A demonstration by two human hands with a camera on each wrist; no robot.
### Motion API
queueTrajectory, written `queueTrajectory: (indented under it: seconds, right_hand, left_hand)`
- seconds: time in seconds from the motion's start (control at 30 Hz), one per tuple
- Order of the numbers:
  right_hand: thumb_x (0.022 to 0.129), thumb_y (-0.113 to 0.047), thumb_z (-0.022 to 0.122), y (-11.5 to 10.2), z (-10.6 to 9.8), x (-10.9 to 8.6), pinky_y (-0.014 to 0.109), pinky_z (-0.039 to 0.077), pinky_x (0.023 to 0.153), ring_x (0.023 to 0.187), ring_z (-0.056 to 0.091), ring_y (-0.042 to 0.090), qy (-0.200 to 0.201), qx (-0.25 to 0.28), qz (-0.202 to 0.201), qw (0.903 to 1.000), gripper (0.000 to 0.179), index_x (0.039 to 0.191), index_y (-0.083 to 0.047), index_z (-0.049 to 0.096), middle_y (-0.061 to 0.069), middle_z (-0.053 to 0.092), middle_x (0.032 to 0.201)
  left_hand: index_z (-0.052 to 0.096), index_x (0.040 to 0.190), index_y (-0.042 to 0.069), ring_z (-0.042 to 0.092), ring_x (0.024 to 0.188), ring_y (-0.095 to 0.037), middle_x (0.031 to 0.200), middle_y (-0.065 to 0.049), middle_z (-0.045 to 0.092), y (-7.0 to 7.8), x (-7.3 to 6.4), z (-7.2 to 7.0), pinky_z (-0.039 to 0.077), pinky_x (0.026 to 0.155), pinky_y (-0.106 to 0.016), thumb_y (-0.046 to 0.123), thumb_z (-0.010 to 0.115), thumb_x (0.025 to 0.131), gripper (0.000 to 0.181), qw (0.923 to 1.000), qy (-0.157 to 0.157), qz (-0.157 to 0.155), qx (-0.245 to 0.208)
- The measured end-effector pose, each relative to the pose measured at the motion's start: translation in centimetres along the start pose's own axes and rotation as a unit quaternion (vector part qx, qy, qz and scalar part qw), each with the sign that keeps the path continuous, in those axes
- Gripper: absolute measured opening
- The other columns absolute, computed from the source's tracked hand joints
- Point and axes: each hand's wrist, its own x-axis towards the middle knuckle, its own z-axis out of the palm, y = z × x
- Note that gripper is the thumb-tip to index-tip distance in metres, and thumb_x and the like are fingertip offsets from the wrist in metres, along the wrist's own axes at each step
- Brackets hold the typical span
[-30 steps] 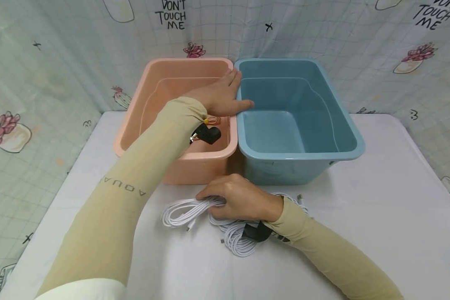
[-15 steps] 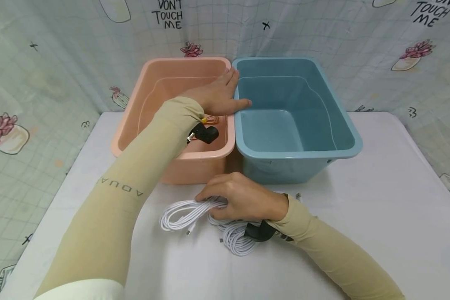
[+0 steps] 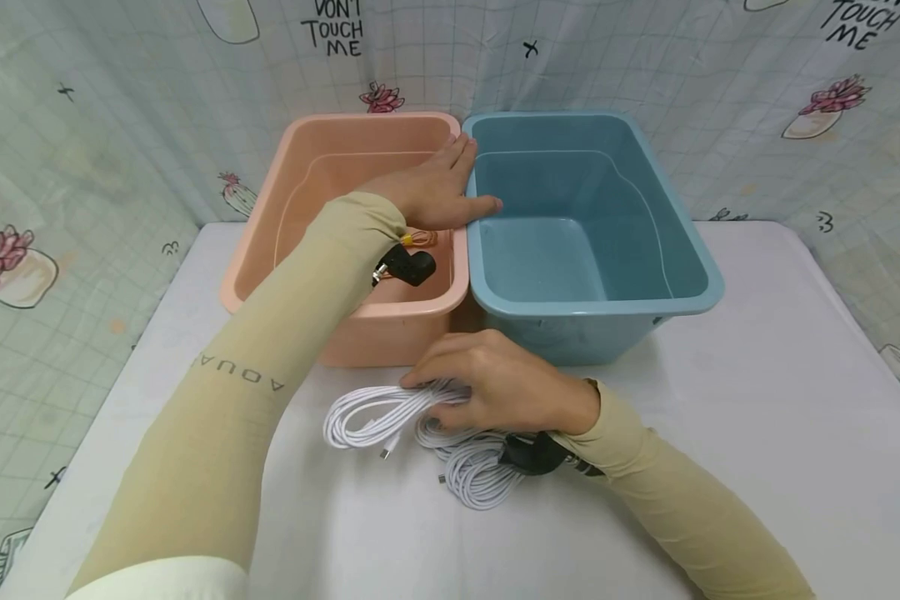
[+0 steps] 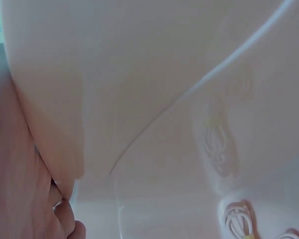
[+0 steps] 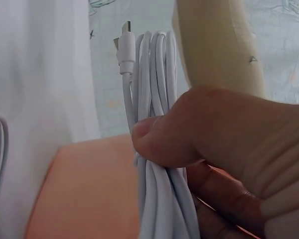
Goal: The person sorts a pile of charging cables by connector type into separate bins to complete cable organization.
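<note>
My right hand (image 3: 506, 383) pinches a coiled white USB cable (image 3: 375, 414) between thumb and fingers, in front of the bins. In the right wrist view, the thumb presses across the bundled loops of the USB cable (image 5: 157, 94), with its plug at the top. Beneath that hand more coiled white cable (image 3: 480, 479) lies on the table. My left hand (image 3: 431, 187) rests with straight fingers over the adjoining rims of the peach bin (image 3: 345, 312) and the blue bin (image 3: 600, 308). Inside the peach bin is an orange-looking coiled cable with a yellow tie (image 3: 420, 239), partly hidden by the left wrist.
Both bins stand side by side at the back of the white-covered table (image 3: 757, 400). Behind them hangs a patterned cloth (image 3: 585, 50), which also runs along both sides. In the left wrist view, a tied cable coil (image 4: 239, 219) lies on the peach bin's floor.
My right hand has risen slightly and shifted a little right, carrying the coiled USB cable with it. The left hand stays on the rims.
</note>
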Motion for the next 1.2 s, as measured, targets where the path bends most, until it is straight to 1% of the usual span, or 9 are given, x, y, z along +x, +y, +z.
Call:
queueTrajectory:
  seconds: [0.07, 0.27, 0.5, 0.63, 0.8, 0.93, 1.1, 1.2]
  right_hand:
    - [0.081, -0.009, 0.083, -0.1, -0.4, -0.1, 0.024, 0.059, 0.092, 0.105, 0.071, 0.010, 0.006, 0.002, -0.003, 1.0000, 0.036, 0.116, -0.010, 0.078, -0.002, 0.079, 0.112]
    - [0.083, -0.007, 0.081, -0.5, -1.1, -0.4, 0.023, 0.058, 0.090, 0.104, 0.070, 0.009, 0.017, -0.004, -0.014, 0.9997, 0.034, 0.116, -0.011, 0.078, -0.003, 0.078, 0.112]
    - [0.083, -0.007, 0.082, -1.1, -1.7, -0.7, 0.022, 0.059, 0.088, 0.103, 0.070, 0.007, 0.019, -0.003, -0.004, 0.9998, 0.033, 0.115, -0.012, 0.079, -0.003, 0.078, 0.111]
    - [0.082, -0.006, 0.083, -1.5, -2.5, -1.0, 0.021, 0.059, 0.086, 0.103, 0.070, 0.007, 0.027, -0.006, -0.007, 0.9996, 0.033, 0.115, -0.012, 0.079, -0.003, 0.078, 0.111]
    - [0.082, -0.007, 0.083, -1.9, -3.4, -1.2, 0.021, 0.058, 0.082, 0.101, 0.069, 0.007, 0.045, -0.019, -0.020, 0.9986, 0.035, 0.116, -0.012, 0.078, -0.002, 0.078, 0.110]
    - [0.083, -0.006, 0.082, -2.3, -3.9, -1.3, 0.021, 0.057, 0.081, 0.099, 0.068, 0.005, 0.052, -0.020, -0.026, 0.9981, 0.036, 0.117, -0.013, 0.078, -0.003, 0.077, 0.110]
    - [0.082, -0.006, 0.082, -2.7, -4.2, -1.5, 0.020, 0.055, 0.079, 0.098, 0.067, 0.004, 0.061, -0.021, -0.035, 0.9973, 0.037, 0.118, -0.014, 0.078, -0.004, 0.077, 0.109]
    - [0.081, -0.007, 0.083, -3.0, -4.5, -1.6, 0.018, 0.054, 0.079, 0.097, 0.068, 0.004, 0.072, -0.024, -0.044, 0.9962, 0.037, 0.117, -0.014, 0.078, -0.004, 0.077, 0.108]
  left_hand:
    - [-0.022, 0.162, 0.006, -0.021, 0.163, -0.025, 0.171, -0.010, -0.028, 0.0, 0.0, 0.0, -0.003, 0.136, -0.042, 0.067, 0.031, 0.103, 0.100, 1.0000, 0.000, 0.000, 0.001]
    - [-0.022, 0.162, 0.007, -0.020, 0.163, -0.024, 0.171, -0.009, -0.028, 0.0, 0.0, 0.0, -0.003, 0.136, -0.042, 0.068, 0.031, 0.102, 0.100, 1.0000, -0.001, -0.003, 0.000]
    - [-0.022, 0.162, 0.007, -0.021, 0.163, -0.024, 0.171, -0.009, -0.029, 0.0, 0.1, 0.0, -0.003, 0.136, -0.042, 0.067, 0.031, 0.103, 0.100, 1.0000, -0.003, -0.003, 0.000]
    - [-0.023, 0.162, 0.007, -0.021, 0.163, -0.025, 0.171, -0.009, -0.029, 0.0, 0.1, 0.0, -0.003, 0.136, -0.042, 0.067, 0.031, 0.103, 0.099, 1.0000, -0.004, -0.002, 0.001]
    - [-0.022, 0.162, 0.006, -0.022, 0.162, -0.024, 0.171, -0.009, -0.029, -0.1, -0.1, -0.1, -0.003, 0.136, -0.042, 0.066, 0.031, 0.103, 0.099, 1.0000, -0.002, -0.001, 0.000]
    - [-0.023, 0.161, 0.007, -0.021, 0.163, -0.024, 0.171, -0.009, -0.028, -0.1, -0.2, -0.2, -0.003, 0.136, -0.042, 0.066, 0.030, 0.103, 0.099, 1.0000, -0.001, -0.006, 0.003]
    - [-0.021, 0.162, 0.005, -0.020, 0.163, -0.026, 0.172, -0.012, -0.026, 0.2, 0.0, -0.1, -0.003, 0.136, -0.043, 0.065, 0.030, 0.103, 0.098, 1.0000, 0.005, -0.001, 0.004]
    - [-0.020, 0.162, 0.004, -0.020, 0.163, -0.026, 0.172, -0.013, -0.025, 0.1, 0.1, 0.0, -0.003, 0.135, -0.042, 0.065, 0.031, 0.104, 0.099, 1.0000, 0.007, 0.001, 0.004]
